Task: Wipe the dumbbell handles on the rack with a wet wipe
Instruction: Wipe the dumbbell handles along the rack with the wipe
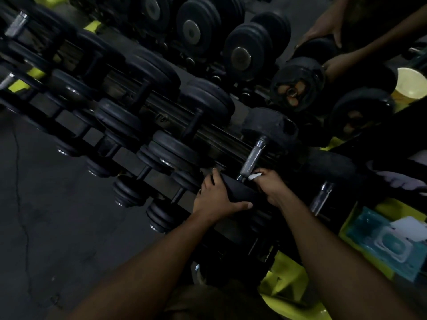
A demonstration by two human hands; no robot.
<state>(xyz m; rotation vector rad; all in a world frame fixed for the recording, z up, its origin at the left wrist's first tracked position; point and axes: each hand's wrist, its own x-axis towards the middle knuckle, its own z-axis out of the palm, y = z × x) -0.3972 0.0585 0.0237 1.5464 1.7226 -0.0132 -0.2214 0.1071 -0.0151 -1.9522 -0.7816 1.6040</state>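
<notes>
Head view looks down on a dark dumbbell rack (129, 158) running across from upper left to lower right, and we see our two bare arms reaching into it. Our left hand (216, 197) is curled over the near black head (240, 192) of one dumbbell, thumb stretched along its near edge and fingers wrapped over the far side, gripping it. Our right hand (269, 184) sits just beside it at the near end of that dumbbell's knurled steel handle (251, 158), fingers bunched around a small white wet wipe (254, 176) that presses against the metal where the handle meets the head. Only a corner of the wipe shows. The far head (270, 129) of the same dumbbell lies up the rack.

We count three bare steel handles in plain sight: the one under the wipe, a second (321, 197) to its right, and a third (16, 24) at the upper left. Black round-plate dumbbells fill two tiers; the picture is too dim for us to count them exactly.

At the lower right a teal pack of wipes (381, 245) lies on a yellow-green surface (284, 280), one white sheet (409, 227) standing out of it. One yellow cup (410, 85) stands at the right edge. Two other hands (328, 26) (337, 65) rest on dumbbell heads at the upper right. Grey floor (46, 215) lies to the left.
</notes>
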